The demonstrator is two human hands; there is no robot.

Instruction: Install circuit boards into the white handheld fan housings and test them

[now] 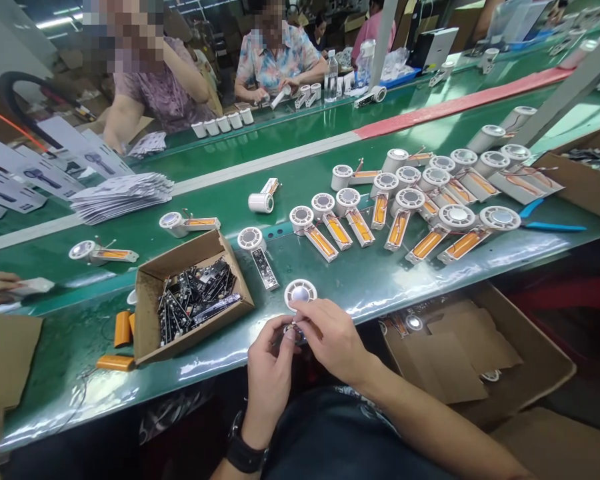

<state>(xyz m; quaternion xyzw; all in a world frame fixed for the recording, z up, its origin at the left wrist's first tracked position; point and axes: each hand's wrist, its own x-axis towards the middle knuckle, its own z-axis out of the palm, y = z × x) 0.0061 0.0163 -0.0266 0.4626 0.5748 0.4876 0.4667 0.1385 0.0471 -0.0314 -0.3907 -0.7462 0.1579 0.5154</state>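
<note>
Your L hand [270, 373] & R hand [330, 340] hide most of the small round silver-grey part [294, 332] betw. them, so can't tell what it is. Flat brown cardboard flaps [455, 360] cover most of the open brown carton [545, 373] on floor. Thin black circuit boards [197, 300]: details too small to read. White printed cards [10, 187] cut off at L edge.

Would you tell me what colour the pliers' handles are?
The pliers' handles are bright blue, shown best in the head view.
</note>
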